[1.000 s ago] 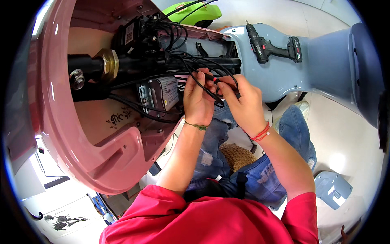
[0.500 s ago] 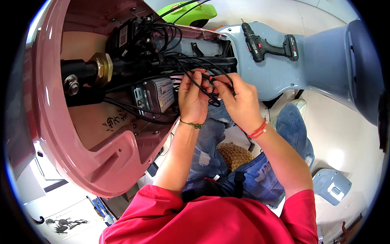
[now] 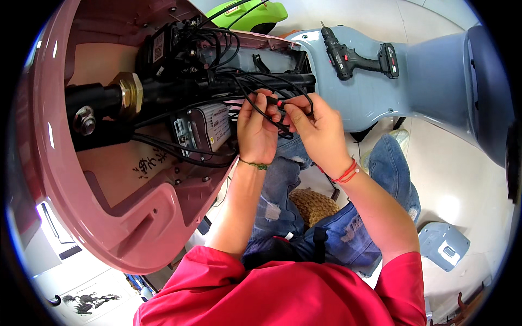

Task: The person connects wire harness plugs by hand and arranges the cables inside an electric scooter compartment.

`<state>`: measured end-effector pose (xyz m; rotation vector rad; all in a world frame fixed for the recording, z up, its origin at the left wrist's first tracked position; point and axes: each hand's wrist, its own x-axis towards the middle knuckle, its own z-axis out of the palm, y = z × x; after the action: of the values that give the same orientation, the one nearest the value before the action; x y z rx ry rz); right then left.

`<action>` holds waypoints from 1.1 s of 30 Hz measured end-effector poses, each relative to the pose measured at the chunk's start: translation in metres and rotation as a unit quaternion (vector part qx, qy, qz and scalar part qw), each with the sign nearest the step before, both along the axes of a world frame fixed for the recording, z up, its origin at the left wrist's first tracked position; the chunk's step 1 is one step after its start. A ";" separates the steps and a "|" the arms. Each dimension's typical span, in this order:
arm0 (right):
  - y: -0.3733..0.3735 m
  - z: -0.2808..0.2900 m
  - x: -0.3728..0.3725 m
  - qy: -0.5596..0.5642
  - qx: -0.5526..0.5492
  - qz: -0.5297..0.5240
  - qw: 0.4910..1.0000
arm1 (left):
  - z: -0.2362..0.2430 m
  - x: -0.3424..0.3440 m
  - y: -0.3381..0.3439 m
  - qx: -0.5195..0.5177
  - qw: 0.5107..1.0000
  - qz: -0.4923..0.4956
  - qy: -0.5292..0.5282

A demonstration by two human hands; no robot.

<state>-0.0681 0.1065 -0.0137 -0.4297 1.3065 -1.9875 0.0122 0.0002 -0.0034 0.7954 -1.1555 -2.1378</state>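
Note:
Between my two hands is a black cable connector (image 3: pixel 278 102) with a red ring, joined to thin black cables. My left hand (image 3: pixel 258 129) is closed, with thumb and fingers pinching the connector's left end. My right hand (image 3: pixel 318 129) pinches the cable on its right side. A loop of black cable (image 3: pixel 284 130) hangs down between the hands. Both hands are just in front of the open pink scooter body (image 3: pixel 130 239), where a bundle of black cables (image 3: pixel 223 49) runs over a black tube (image 3: pixel 163 89). Whether the connector's halves are fully joined is hidden by my fingers.
A silver metal controller box (image 3: pixel 212 127) sits inside the pink body, beside a large brass nut (image 3: pixel 130 93). A black cordless drill (image 3: pixel 350 58) lies on the grey-blue panel (image 3: pixel 375 103) at the right. A small grey-blue cover (image 3: pixel 443 246) lies on the floor.
My hands keep their pinch on the connector and cable, with little movement. The pink body appears shifted slightly left and nearer in the view.

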 end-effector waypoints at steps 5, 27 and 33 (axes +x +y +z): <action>0.000 0.001 0.003 0.101 -0.002 -0.021 0.995 | 0.002 -0.001 0.007 0.075 0.996 0.035 0.044; -0.001 -0.016 -0.004 -0.088 -0.070 0.105 0.988 | 0.002 0.007 0.000 0.062 0.997 -0.008 0.047; -0.002 -0.013 -0.003 -0.089 -0.074 0.100 0.988 | 0.000 0.007 -0.002 0.057 0.996 -0.012 0.064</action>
<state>-0.0710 0.1049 -0.0271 -0.4261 0.9701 -1.9117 0.0188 -0.0016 -0.0035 0.6848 -0.9899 -2.2555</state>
